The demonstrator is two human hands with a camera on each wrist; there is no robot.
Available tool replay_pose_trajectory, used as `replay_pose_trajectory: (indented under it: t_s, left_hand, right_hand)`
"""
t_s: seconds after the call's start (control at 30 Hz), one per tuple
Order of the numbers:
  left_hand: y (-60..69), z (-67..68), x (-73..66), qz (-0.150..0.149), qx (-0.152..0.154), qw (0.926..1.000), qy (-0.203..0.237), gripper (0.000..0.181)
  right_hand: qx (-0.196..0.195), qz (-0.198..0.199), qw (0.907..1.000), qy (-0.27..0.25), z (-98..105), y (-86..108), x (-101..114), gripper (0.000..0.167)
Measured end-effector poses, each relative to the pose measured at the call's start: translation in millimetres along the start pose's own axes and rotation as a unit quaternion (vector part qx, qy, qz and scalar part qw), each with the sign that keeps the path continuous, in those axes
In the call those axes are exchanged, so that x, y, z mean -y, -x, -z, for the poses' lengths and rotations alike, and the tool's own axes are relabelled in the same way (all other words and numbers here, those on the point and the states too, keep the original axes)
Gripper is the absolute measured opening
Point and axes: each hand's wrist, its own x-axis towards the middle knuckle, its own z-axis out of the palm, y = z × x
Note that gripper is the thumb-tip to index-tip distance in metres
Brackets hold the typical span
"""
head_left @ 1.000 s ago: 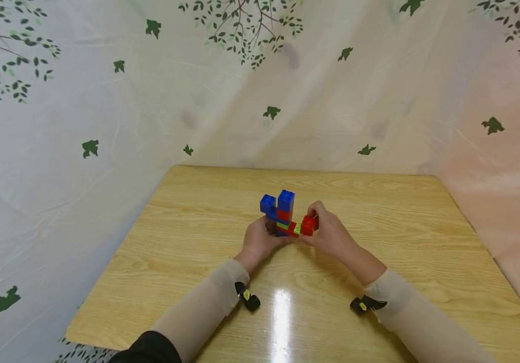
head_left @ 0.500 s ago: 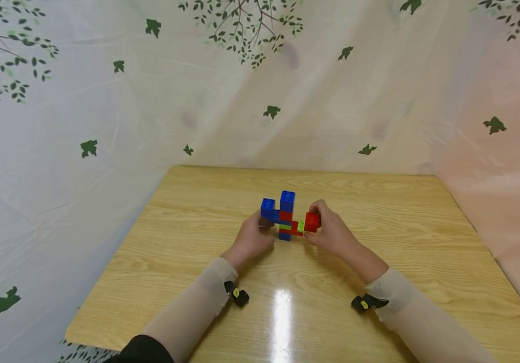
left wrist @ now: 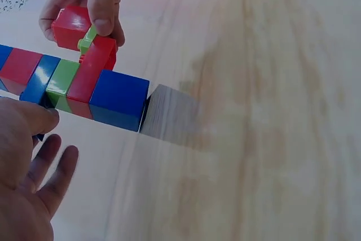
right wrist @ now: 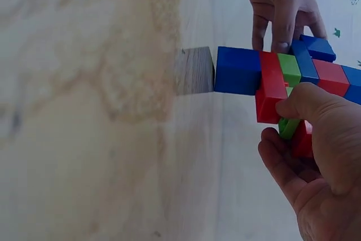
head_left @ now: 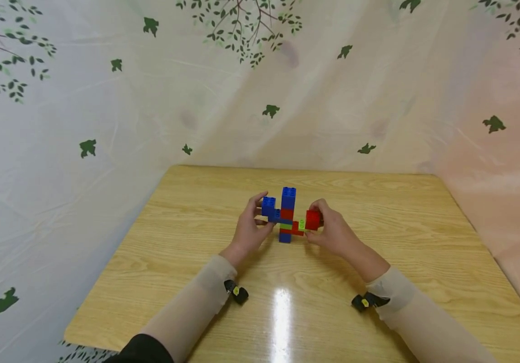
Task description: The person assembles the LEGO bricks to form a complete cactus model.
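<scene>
A model of toy building bricks point(head_left: 287, 214) stands upright in the middle of the table, its blue bottom brick point(left wrist: 118, 100) mirrored in the tabletop. Its column stacks blue, red and green pieces. To the left juts a blue arm topped by a blue brick point(head_left: 268, 206); to the right, a red arm carries a small green piece point(head_left: 302, 224) and a red brick point(head_left: 312, 220). My right hand point(head_left: 334, 232) grips that right arm between thumb and fingers. My left hand point(head_left: 248, 229) is at the blue arm, thumb close against it, other fingers spread and fairly straight.
The wood-grain table point(head_left: 187, 237) has a bright glare strip near its front. A pale cloth point(head_left: 223, 116) with leaf prints hangs behind and along both sides. Small black cameras point(head_left: 240, 295) are strapped at the wrists.
My left hand has drawn back from the model's lower column and come up beside the blue arm, with its fingers spreading. The model has turned slightly and straightened. My right hand keeps its hold.
</scene>
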Motion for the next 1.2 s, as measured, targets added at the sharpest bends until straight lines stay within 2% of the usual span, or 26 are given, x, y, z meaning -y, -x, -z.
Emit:
replay_pose_trajectory:
  t_s: [0.23, 0.47, 0.63, 0.77, 0.97, 1.07, 1.2]
  left_hand:
    - [-4.9, 3.4, 2.1, -0.008, 0.023, 0.9982, -0.054, 0.082]
    - [-9.3, 9.4, 3.2, -0.019, 0.039, 0.9912, -0.125, 0.084]
    - [-8.2, 9.0, 2.9, 0.004, 0.041, 0.9829, -0.179, 0.081]
    - [-7.9, 9.0, 4.0, 0.033, 0.051, 0.9799, -0.19, 0.074]
    - [-6.1, 10.1, 7.2, 0.091, 0.102, 0.9725, -0.189, 0.074]
    - [-4.0, 10.0, 7.5, 0.106, 0.126, 0.967, -0.194, 0.075]
    - [-1.8, 8.6, 6.7, 0.112, 0.145, 0.9598, -0.213, 0.074]
  right_hand:
    - [0.008, -0.009, 0.9999, 0.002, 6.2, 1.0, -2.1, 0.064]
    - [0.016, 0.012, 0.9998, 0.006, 13.1, -1.4, -9.1, 0.059]
    - [0.026, 0.018, 0.9989, 0.034, 14.0, -1.9, -13.1, 0.058]
    - [0.04, 0.013, 0.9978, 0.051, 14.4, -0.9, -14.3, 0.056]
    - [0.099, -0.01, 0.9935, 0.055, 15.3, 0.5, -16.7, 0.05]
    - [0.127, -0.02, 0.9902, 0.053, 14.9, 0.9, -20.5, 0.048]
    - [0.148, -0.024, 0.9877, 0.044, 14.1, 2.4, -22.3, 0.045]
